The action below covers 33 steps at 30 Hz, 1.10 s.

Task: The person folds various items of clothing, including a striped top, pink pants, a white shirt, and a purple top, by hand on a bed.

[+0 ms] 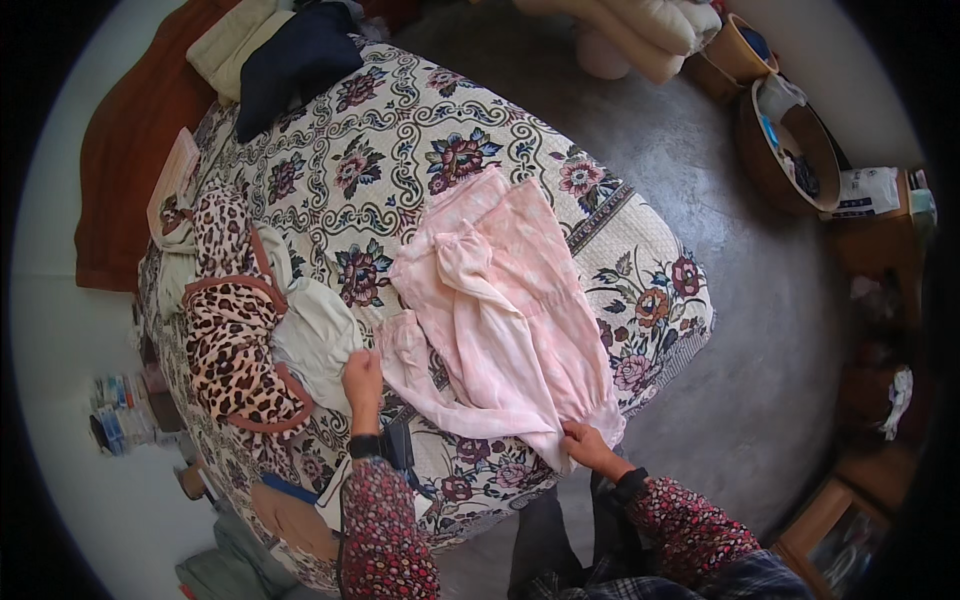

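A pale pink long-sleeved garment (517, 300) lies spread on a bed with a floral quilted cover (397, 142). My right hand (589, 448) pinches the garment's edge near the bed's front edge. My left hand (362, 375) is closed beside a light grey-green cloth (315, 330), left of the pink sleeve; whether its fingers hold any fabric cannot be told. Left of that cloth lies a bunched leopard-print garment (232, 345) with brown trim, partly on top of the grey-green cloth.
A dark pillow (300, 60) and folded bedding (232, 52) lie at the bed's far left end, by a red-brown headboard (127, 165). Across the grey floor (750, 360) stand a large round tub (750, 142) and boxes. A tan flat item (292, 517) lies at the near left.
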### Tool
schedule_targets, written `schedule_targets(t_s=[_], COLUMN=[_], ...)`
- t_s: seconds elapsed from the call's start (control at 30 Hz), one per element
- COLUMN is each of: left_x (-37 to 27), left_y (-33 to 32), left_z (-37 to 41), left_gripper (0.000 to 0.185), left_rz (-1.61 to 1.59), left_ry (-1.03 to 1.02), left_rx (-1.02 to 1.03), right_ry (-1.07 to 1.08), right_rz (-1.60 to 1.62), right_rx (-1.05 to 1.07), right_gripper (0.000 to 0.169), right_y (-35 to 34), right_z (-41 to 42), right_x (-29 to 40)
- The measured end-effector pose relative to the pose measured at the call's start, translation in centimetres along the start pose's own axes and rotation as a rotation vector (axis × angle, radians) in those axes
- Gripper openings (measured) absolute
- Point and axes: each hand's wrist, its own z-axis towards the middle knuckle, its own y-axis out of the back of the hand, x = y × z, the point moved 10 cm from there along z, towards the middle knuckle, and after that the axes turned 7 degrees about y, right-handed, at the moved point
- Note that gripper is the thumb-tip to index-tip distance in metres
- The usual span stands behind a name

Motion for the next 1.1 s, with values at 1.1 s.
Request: schedule_targets(t_s=[1.1], left_x=[-22.4], left_y=[-2.6], left_z=[1.7], left_gripper=[0.038], left_rz=[-0.062], left_ry=[-0.503], left_rx=[-0.003], right_ry=[0.383], right_rz=[-0.398], right_rx=[-0.229], right_gripper=[0.014], right_y=[2.6], right_z=[1.9], right_x=[10.1])
